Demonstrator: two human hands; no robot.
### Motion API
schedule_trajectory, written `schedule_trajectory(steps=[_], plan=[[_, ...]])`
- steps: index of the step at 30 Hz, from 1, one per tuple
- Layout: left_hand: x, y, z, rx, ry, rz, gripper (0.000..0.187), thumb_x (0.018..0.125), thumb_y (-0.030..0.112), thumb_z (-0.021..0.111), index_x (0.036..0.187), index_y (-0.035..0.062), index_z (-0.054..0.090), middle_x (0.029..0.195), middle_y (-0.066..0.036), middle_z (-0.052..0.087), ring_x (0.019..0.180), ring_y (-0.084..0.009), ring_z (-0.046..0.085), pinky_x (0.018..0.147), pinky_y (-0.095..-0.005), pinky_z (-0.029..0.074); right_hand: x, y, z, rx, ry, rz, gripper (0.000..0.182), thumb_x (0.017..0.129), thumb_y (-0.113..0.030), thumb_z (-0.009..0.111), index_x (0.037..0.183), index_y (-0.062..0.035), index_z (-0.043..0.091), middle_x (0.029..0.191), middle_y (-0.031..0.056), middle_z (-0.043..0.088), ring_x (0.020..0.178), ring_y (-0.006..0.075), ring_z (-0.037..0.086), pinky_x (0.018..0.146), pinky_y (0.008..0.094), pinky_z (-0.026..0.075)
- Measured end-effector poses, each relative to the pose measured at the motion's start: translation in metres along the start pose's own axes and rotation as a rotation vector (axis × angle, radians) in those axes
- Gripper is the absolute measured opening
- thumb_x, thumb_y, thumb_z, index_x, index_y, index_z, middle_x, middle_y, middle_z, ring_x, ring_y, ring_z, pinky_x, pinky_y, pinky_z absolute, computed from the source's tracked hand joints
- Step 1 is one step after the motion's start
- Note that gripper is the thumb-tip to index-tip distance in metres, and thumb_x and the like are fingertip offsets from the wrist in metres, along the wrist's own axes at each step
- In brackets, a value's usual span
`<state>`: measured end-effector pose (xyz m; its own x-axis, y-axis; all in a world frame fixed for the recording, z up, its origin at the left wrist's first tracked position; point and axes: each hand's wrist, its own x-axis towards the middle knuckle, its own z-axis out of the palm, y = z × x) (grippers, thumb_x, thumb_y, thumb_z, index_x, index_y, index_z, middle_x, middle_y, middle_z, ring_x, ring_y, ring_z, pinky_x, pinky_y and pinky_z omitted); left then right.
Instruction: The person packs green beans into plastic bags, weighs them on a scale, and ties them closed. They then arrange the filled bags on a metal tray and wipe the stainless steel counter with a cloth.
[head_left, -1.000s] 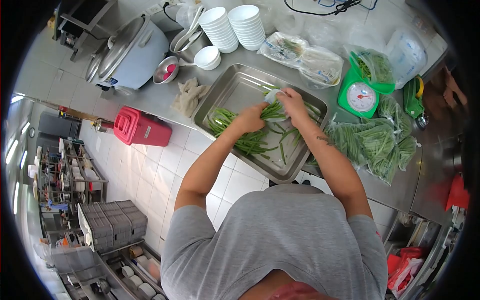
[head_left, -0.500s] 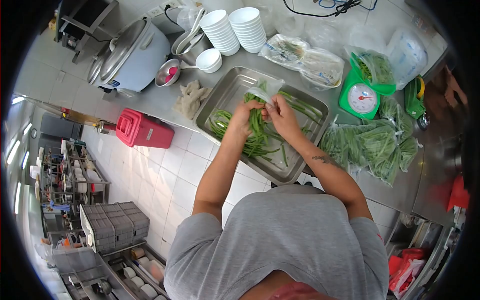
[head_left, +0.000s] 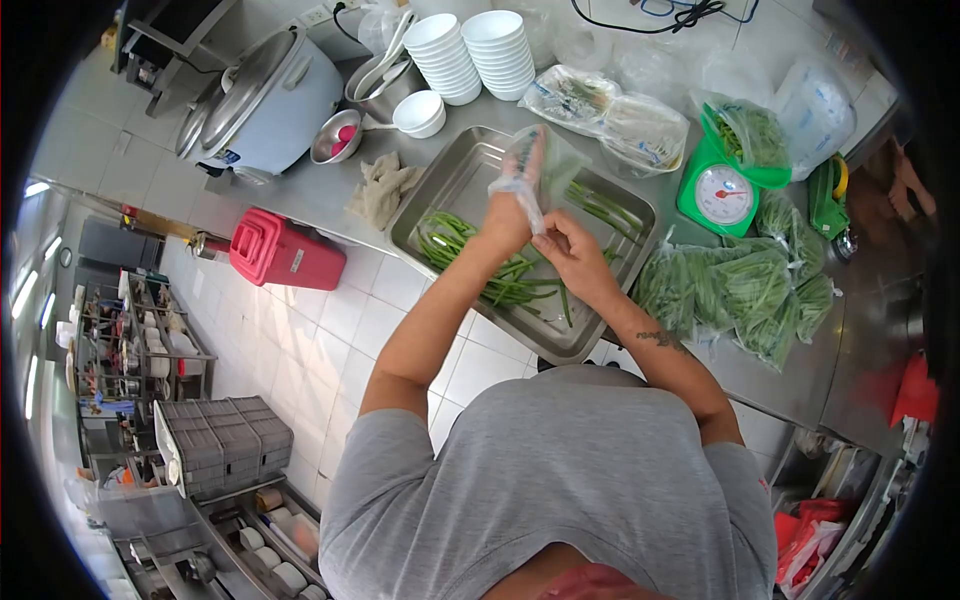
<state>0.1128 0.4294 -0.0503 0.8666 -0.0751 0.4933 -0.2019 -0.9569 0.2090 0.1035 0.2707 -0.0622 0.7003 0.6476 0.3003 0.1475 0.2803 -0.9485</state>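
A clear plastic bag (head_left: 561, 172) covers the fingers of my left hand (head_left: 512, 212), which point away from me, stretched out inside it over the metal tray (head_left: 566, 352). The bag's gathered mouth sits around the lower part of that hand. My right hand (head_left: 578, 258) is closed, pinching the hanging edge of the bag beside my left wrist. Cut green beans (head_left: 448, 240) lie in the tray's left and near side, partly under my left forearm. More long green beans (head_left: 608, 212) rest along its right side.
Right of the tray are filled bags of green beans (head_left: 745, 295) and a green scale (head_left: 722, 196) bearing another bag. Behind stand stacked white bowls (head_left: 498, 58) and wrapped packs (head_left: 605, 115). A cloth (head_left: 382, 190) lies at left, near a large cooker (head_left: 265, 100). A red bin (head_left: 290, 250) stands below.
My left hand has let go of the bunch of green beans and moved up into the plastic bag. My right hand has shifted slightly toward me, still pinching the bag.
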Motion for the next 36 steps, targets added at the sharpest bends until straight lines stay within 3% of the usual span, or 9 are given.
schedule_trajectory(steps=[5, 7, 9, 13, 16, 22, 25, 29, 36], plan=[[0.011, 0.021, -0.056, -0.158, -0.255, -0.01, 0.075, 0.071, 0.009, 0.065, 0.139, 0.0079, 0.032, 0.135, -0.025, 0.04, 0.119, -0.0402, 0.044, 0.099, -0.0434, 0.038, 0.005, -0.036, -0.022, -0.395, -0.047, -0.388, 0.019, 0.088, -0.011, 0.061, 0.105, -0.0066, 0.055, 0.093, 0.0006, 0.05, 0.09, 0.0113, 0.051, 0.082, 0.0243, 0.041], [0.018, 0.024, -0.074, -0.101, -0.395, -0.008, 0.072, 0.072, 0.01, 0.066, 0.137, 0.0083, 0.036, 0.13, -0.024, 0.046, 0.114, -0.0406, 0.049, 0.094, -0.043, 0.043, 0.006, -0.033, -0.029, -0.168, 0.373, -0.009, 0.025, 0.09, -0.023, 0.059, 0.11, -0.0091, 0.053, 0.094, 0.0015, 0.05, 0.088, 0.0167, 0.052, 0.085, 0.0321, 0.043], [0.028, 0.023, -0.081, -0.199, -0.395, 0.192, 0.071, 0.073, 0.012, 0.066, 0.137, 0.0092, 0.036, 0.122, -0.022, 0.052, 0.107, -0.0402, 0.052, 0.089, -0.0428, 0.045, 0.024, -0.012, -0.06, 0.253, 0.51, 0.269, 0.053, 0.086, -0.044, 0.062, 0.12, -0.0064, 0.047, 0.108, 0.0089, 0.054, 0.099, 0.024, 0.055, 0.085, 0.0419, 0.044], [0.052, 0.038, -0.1, -0.195, -0.75, 0.25, 0.065, 0.075, 0.017, 0.066, 0.134, 0.0101, 0.039, 0.114, -0.02, 0.058, 0.1, -0.0395, 0.056, 0.084, -0.0427, 0.047, 0.024, -0.013, -0.058, 1.014, -0.029, 0.544, 0.075, 0.081, -0.064, 0.053, 0.13, -0.0072, 0.042, 0.13, 0.0147, 0.049, 0.115, 0.0302, 0.052, 0.088, 0.0538, 0.046], [0.075, 0.067, -0.13, 0.007, -0.921, 0.163, 0.056, 0.078, 0.019, 0.065, 0.13, 0.0084, 0.045, 0.109, -0.019, 0.06, 0.099, -0.0386, 0.057, 0.083, -0.0417, 0.047, 0.02, 0.01, -0.05, 1.156, -0.09, 0.411, 0.065, 0.087, -0.056, 0.051, 0.133, -0.01, 0.04, 0.129, 0.0118, 0.051, 0.12, 0.0311, 0.049, 0.092, 0.0574, 0.044], [0.056, 0.045, -0.128, -0.504, -0.367, 0.306, 0.033, 0.082, 0.013, 0.061, 0.114, 0.0043, 0.055, 0.101, -0.015, 0.062, 0.09, -0.031, 0.06, 0.078, -0.0378, 0.047, 0.018, 0.0, -0.056, 1.075, 0.26, 0.481, 0.052, 0.09, -0.032, 0.057, 0.133, -0.008, 0.04, 0.131, 0.0112, 0.05, 0.119, 0.0304, 0.05, 0.094, 0.0506, 0.046], [0.041, 0.041, -0.166, -0.513, -0.542, -0.105, 0.029, 0.081, 0.017, 0.066, 0.105, 0.0032, 0.057, 0.098, -0.012, 0.062, 0.086, -0.0284, 0.059, 0.075, -0.0357, 0.046, 0.006, 0.005, -0.082, 1.118, 0.264, 0.391, 0.046, 0.09, -0.026, 0.057, 0.13, -0.0067, 0.044, 0.13, 0.0118, 0.052, 0.117, 0.0297, 0.052, 0.093, 0.0486, 0.047], [-0.046, 0.019, -0.105, 0.105, -0.806, -0.078, 0.053, 0.07, 0.024, 0.077, 0.11, 0.0074, 0.048, 0.104, -0.014, 0.052, 0.092, -0.0324, 0.06, 0.075, -0.0401, 0.048, -0.012, 0.021, -0.119, 1.272, 0.213, 0.317, 0.034, 0.091, -0.021, 0.055, 0.122, -0.005, 0.054, 0.122, 0.0117, 0.058, 0.111, 0.0276, 0.057, 0.091, 0.0478, 0.048], [-0.07, -0.039, -0.036, 0.036, -0.726, -0.144, 0.042, 0.077, 0.016, 0.066, 0.112, 0.0072, 0.044, 0.107, -0.019, 0.05, 0.091, -0.0387, 0.058, 0.075, -0.0456, 0.047, -0.015, 0.032, -0.124, 1.226, 0.242, 0.332, 0.032, 0.092, -0.021, 0.054, 0.119, -0.0048, 0.054, 0.116, 0.0092, 0.061, 0.105, 0.0227, 0.06, 0.089, 0.0393, 0.051]])
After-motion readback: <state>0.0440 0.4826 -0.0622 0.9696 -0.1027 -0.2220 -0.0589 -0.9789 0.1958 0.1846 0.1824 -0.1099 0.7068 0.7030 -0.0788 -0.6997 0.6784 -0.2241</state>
